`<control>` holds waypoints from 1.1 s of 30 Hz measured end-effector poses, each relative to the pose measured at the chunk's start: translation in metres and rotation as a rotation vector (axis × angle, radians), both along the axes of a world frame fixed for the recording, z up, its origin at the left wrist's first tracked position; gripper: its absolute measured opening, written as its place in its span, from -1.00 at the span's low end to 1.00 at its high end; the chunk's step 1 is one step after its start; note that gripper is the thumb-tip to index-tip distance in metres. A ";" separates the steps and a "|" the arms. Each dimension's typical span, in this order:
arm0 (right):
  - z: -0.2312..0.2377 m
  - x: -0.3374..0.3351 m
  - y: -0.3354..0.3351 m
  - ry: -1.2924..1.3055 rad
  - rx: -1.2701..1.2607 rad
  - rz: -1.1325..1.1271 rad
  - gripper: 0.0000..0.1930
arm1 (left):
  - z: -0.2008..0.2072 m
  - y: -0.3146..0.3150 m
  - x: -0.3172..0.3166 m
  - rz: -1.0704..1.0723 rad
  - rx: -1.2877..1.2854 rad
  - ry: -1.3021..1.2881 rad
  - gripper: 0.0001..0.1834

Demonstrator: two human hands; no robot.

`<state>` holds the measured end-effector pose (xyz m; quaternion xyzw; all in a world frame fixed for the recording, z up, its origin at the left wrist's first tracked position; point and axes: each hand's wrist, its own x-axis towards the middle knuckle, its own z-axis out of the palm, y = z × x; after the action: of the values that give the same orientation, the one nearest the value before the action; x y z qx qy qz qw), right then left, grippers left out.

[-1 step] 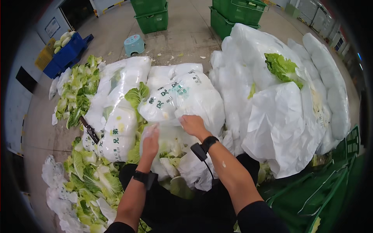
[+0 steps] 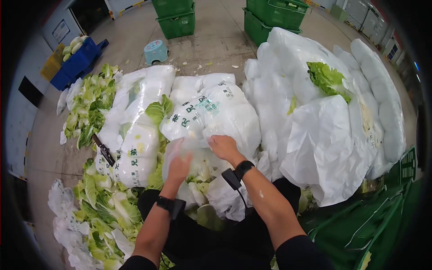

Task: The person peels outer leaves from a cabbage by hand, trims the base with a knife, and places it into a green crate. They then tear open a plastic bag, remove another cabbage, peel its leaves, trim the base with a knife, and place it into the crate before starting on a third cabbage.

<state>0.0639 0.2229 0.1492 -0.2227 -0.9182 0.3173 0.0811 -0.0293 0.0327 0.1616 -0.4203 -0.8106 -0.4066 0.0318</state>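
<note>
My right hand (image 2: pixel 224 147) is closed on the edge of a white translucent plastic bag (image 2: pixel 231 108) with dark and green print. The bag lies full and rounded in front of me, its loose end toward my lap. My left hand (image 2: pixel 180 165) is at the left side of that loose film, its fingers smeared by motion, so I cannot see whether they grip it. Pale leaf scraps show below the film between my hands. A green cabbage leaf (image 2: pixel 159 110) lies against the bag's left side.
Left are filled white bags (image 2: pixel 140 155) with a dark knife-like tool (image 2: pixel 104 150) on them, and loose cabbage leaves (image 2: pixel 108 207). More filled bags (image 2: pixel 274 99) are piled right, beside a green crate (image 2: pixel 360 225). Beyond stand a blue stool (image 2: pixel 155 53) and stacked green crates (image 2: pixel 176 24).
My left hand has shifted a little to the right and is more blurred. The right hand stays at the bag's edge, almost unmoved.
</note>
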 end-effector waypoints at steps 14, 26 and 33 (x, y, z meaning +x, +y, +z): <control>0.085 0.066 -0.095 -0.113 -0.661 0.087 -0.54 | -0.037 -0.039 -0.073 -0.269 -0.553 0.206 -0.67; 0.150 0.139 -0.089 -0.122 -1.147 -0.227 -0.61 | -0.070 0.006 -0.128 0.029 -0.560 0.122 -0.77; 0.191 0.229 -0.078 0.051 -0.670 -0.561 -0.65 | -0.048 0.062 -0.152 0.441 -0.606 -0.051 -0.74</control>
<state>0.2931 0.1449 0.3401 -0.4696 -0.6661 0.5690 0.1100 -0.1818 0.0951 0.1135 -0.2157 -0.9657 -0.1419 -0.0272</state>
